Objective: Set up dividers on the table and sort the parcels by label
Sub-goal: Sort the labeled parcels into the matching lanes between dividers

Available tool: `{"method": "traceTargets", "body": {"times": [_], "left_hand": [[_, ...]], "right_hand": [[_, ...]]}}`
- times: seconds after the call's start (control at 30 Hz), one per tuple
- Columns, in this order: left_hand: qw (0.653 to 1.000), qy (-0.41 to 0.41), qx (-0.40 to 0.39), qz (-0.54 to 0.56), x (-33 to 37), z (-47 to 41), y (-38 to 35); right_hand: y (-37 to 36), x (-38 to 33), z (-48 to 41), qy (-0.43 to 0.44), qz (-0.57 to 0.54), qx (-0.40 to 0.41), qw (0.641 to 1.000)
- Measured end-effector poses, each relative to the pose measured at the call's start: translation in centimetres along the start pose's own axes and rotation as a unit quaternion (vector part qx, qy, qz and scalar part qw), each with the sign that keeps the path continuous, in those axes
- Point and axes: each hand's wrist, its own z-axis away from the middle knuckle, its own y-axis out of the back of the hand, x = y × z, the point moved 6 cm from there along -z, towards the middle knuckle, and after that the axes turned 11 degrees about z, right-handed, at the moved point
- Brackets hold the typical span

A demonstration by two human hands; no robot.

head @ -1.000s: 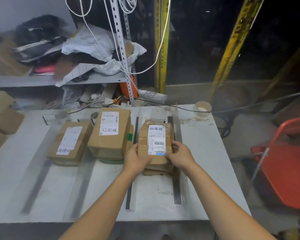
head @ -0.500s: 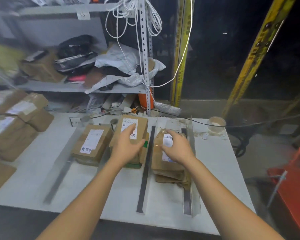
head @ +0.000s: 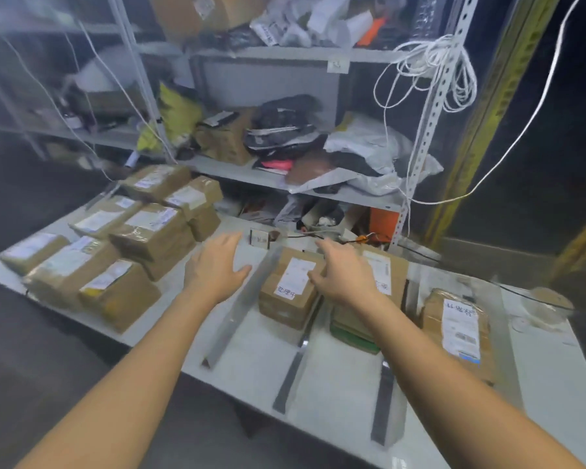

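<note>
left hand point(head: 217, 269) splayed, right hand point(head: 343, 279) loose, empty

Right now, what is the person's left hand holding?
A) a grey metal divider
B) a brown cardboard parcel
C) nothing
C: the left hand is spread open and empty above the white table, between the stacked brown cardboard parcels and the nearest grey metal divider.

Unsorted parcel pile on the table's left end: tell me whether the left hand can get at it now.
Probably yes. The left hand is open and empty, over bare table just right of the parcel pile; nothing lies between them, and the nearest divider is on the hand's other side.
</note>
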Motion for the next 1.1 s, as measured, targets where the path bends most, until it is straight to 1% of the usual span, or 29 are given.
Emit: {"method": "traceTargets", "body": {"times": [0.1, 0.2, 0.33, 0.43, 0.6, 0.8, 0.87, 0.97, 1.1], "left_hand": [[0.999, 0.001, 0.008, -0.032, -6.0, -0.4, 2.6], [0.999, 0.001, 0.0, -0.037, -11.8, -0.9, 4.6], [0.999, 0.022, -0.007, -0.039, -18.3, -1.7, 6.5], [0.999, 0.036, 0.006, -0.036, -22.2, -2.4, 7.6], [0.998, 0.054, 0.008, -0.025, -27.9, -5.3, 8.5], [0.995, 0.078, -0.001, -0.062, -33.6, -10.9, 9.1], [0.995, 0.084, -0.001, -0.049, -35.2, -12.7, 9.1], [0.995, 0.098, -0.02, -0.013, -37.6, -15.2, 8.4], [0.99, 0.104, -0.074, 0.066, -41.1, -17.9, 6.0]], "right_hand": [[-1.0, -5.7, -2.1, 0.0, 0.025, -0.002, 1.0], [-1.9, -11.1, -4.2, 0.001, 0.036, -0.011, 0.999], [-2.8, -16.6, -6.8, 0.001, 0.04, -0.011, 0.999], [-3.9, -19.8, -9.1, 0.009, 0.037, -0.012, 0.999], [-6.1, -24.3, -14.4, 0.023, 0.031, -0.021, 0.999], [-9.4, -28.2, -21.4, 0.024, -0.03, -0.029, 0.999], [-10.7, -29.3, -23.5, 0.022, -0.046, -0.04, 0.998], [-12.3, -30.8, -26.0, 0.014, -0.052, -0.047, 0.997], [-14.6, -32.8, -28.4, -0.011, -0.06, -0.054, 0.997]]}}
